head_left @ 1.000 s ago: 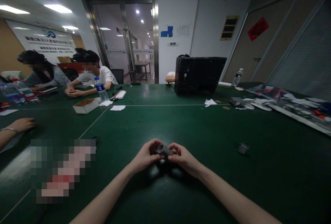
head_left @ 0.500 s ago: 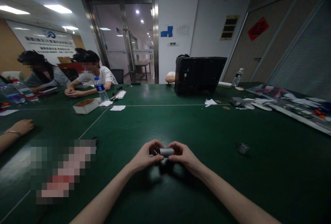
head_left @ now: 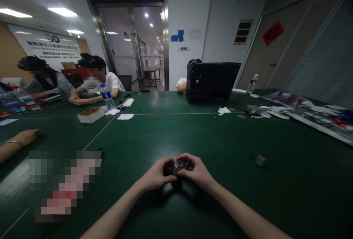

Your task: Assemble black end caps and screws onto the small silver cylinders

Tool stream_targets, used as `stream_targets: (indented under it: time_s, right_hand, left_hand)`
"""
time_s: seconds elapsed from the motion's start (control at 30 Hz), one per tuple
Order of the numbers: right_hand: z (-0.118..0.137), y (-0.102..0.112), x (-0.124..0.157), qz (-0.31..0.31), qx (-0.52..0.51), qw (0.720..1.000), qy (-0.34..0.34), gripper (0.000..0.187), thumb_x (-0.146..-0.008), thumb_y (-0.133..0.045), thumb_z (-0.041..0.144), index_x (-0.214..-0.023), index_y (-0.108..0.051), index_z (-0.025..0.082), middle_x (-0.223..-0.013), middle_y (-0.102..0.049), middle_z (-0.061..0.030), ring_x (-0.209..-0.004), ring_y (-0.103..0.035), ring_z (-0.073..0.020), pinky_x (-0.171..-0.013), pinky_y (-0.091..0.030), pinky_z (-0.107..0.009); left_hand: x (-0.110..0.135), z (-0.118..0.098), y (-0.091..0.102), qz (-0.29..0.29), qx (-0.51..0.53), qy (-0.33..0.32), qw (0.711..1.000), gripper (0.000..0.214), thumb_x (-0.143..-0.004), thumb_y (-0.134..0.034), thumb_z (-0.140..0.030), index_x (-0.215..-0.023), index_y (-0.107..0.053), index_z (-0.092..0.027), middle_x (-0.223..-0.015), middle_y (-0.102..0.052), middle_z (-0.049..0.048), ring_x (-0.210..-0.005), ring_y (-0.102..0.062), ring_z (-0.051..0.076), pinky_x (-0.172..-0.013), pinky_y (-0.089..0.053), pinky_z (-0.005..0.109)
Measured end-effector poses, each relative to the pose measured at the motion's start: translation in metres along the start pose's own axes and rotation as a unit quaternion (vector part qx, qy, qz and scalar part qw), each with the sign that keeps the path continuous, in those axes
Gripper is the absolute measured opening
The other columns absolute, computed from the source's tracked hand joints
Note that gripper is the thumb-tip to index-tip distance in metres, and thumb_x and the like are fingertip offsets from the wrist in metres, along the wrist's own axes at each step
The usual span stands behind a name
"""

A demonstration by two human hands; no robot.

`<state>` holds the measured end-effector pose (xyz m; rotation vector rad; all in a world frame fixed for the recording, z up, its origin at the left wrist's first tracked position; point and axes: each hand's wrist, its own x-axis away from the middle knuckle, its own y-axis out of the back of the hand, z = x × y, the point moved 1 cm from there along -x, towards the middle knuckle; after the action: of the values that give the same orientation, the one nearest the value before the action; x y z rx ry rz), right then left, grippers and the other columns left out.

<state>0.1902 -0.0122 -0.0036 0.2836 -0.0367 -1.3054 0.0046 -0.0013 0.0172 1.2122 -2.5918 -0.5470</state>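
Note:
Between my two hands is a small cylindrical metal motor (head_left: 178, 164), its round end with a raised centre tilted up towards me. My left hand (head_left: 158, 172) is closed on its left side, thumb low and fingers curled behind. From the right, my right hand (head_left: 196, 171) pinches it with the thumb near the upper end, and thin pale leads show by those fingers. Part of the motor's body is hidden by the fingers. A second, similar grey motor (head_left: 260, 159) lies on the green table (head_left: 220, 198) to the right, apart from both hands.
A co-worker's hand (head_left: 26, 136) rests at the left, near a pixelated strip (head_left: 73, 180). Farther off are an open white box (head_left: 91, 115), a water bottle (head_left: 107, 97) and a black case (head_left: 212, 82). Clutter (head_left: 325, 116) covers the far right. Other people sit across the table.
The motor has turned from lying sideways to standing nearly on end, its round face now showing. My hands have shifted their grip around it and moved slightly nearer to me.

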Motion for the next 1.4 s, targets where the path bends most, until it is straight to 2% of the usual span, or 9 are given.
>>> stream_targets:
  time_s: [0.23,0.5,0.67,0.8,0.9,1.03,1.2,1.4]
  right_hand:
    - [0.011,-0.008,0.007,0.016,0.07,0.995,0.074,0.036,-0.062,-0.073,0.013,-0.096,-0.07,0.022,-0.092,-0.068,-0.0028,-0.084,-0.059,-0.0182,-0.077,-0.044,-0.03]
    - [0.009,-0.008,0.007,0.022,0.1,0.992,0.077,0.036,-0.062,-0.072,0.011,-0.096,-0.07,0.022,-0.094,-0.067,-0.0031,-0.084,-0.059,-0.0179,-0.077,-0.044,-0.03]
    - [0.011,-0.007,0.009,0.036,0.118,0.989,0.079,0.036,-0.064,-0.071,0.013,-0.098,-0.068,0.022,-0.093,-0.067,-0.0027,-0.083,-0.059,-0.0175,-0.073,-0.044,-0.029]
    - [0.014,-0.005,0.01,0.039,0.106,0.991,0.066,0.028,-0.072,-0.068,0.023,-0.099,-0.067,0.022,-0.095,-0.068,-0.0031,-0.083,-0.061,-0.0173,-0.071,-0.045,-0.028]
    - [0.015,-0.005,0.009,0.03,0.087,0.994,0.06,0.018,-0.077,-0.064,0.026,-0.093,-0.067,0.019,-0.088,-0.07,-0.0036,-0.076,-0.063,-0.016,-0.066,-0.046,-0.026]
    - [0.014,-0.004,0.009,0.037,0.092,0.993,0.07,0.013,-0.077,-0.063,0.025,-0.087,-0.069,0.018,-0.082,-0.07,-0.0032,-0.071,-0.063,-0.0146,-0.062,-0.046,-0.024]
    - [0.013,-0.002,0.01,0.05,0.102,0.991,0.076,0.015,-0.076,-0.063,0.023,-0.089,-0.07,0.019,-0.079,-0.07,-0.0026,-0.068,-0.062,-0.0138,-0.062,-0.046,-0.024]
    - [0.01,-0.001,0.007,0.018,0.078,0.993,0.091,0.01,-0.074,-0.063,0.016,-0.08,-0.07,0.018,-0.092,-0.068,-0.0049,-0.075,-0.061,-0.0138,-0.062,-0.046,-0.022]
  left_hand:
    - [-0.001,0.001,-0.003,-0.011,-0.069,-0.032,0.997,0.034,-0.071,-0.072,-0.031,-0.098,-0.061,-0.014,-0.095,-0.061,0.0027,-0.088,-0.055,0.019,-0.075,-0.041,0.024]
    - [-0.004,0.009,-0.003,-0.012,-0.098,-0.043,0.994,0.031,-0.07,-0.072,-0.032,-0.092,-0.06,-0.013,-0.087,-0.06,0.0006,-0.079,-0.054,0.016,-0.068,-0.039,0.021]
    - [-0.003,0.005,-0.001,-0.006,-0.124,-0.032,0.992,0.032,-0.07,-0.072,-0.033,-0.092,-0.061,-0.013,-0.087,-0.06,0.0012,-0.079,-0.054,0.017,-0.068,-0.04,0.022]
    - [-0.002,-0.002,-0.001,0.014,-0.119,-0.023,0.993,0.032,-0.069,-0.073,-0.031,-0.093,-0.063,-0.013,-0.089,-0.062,0.0015,-0.081,-0.055,0.017,-0.071,-0.041,0.023]
    - [-0.002,-0.005,0.0,0.027,-0.125,-0.02,0.992,0.032,-0.066,-0.075,-0.029,-0.092,-0.065,-0.014,-0.089,-0.063,0.0007,-0.082,-0.056,0.017,-0.073,-0.04,0.023]
    - [-0.003,-0.005,0.001,0.036,-0.126,-0.03,0.991,0.03,-0.066,-0.076,-0.03,-0.092,-0.068,-0.016,-0.089,-0.062,-0.0005,-0.083,-0.055,0.017,-0.073,-0.039,0.023]
    - [-0.005,0.003,0.0,0.034,-0.123,-0.047,0.991,0.032,-0.065,-0.078,-0.029,-0.095,-0.07,-0.02,-0.086,-0.061,-0.0023,-0.082,-0.056,0.016,-0.072,-0.038,0.022]
    - [-0.007,0.01,0.0,0.037,-0.12,-0.052,0.991,0.027,-0.069,-0.076,-0.033,-0.09,-0.071,-0.017,-0.087,-0.062,-0.0003,-0.082,-0.056,0.016,-0.073,-0.039,0.022]
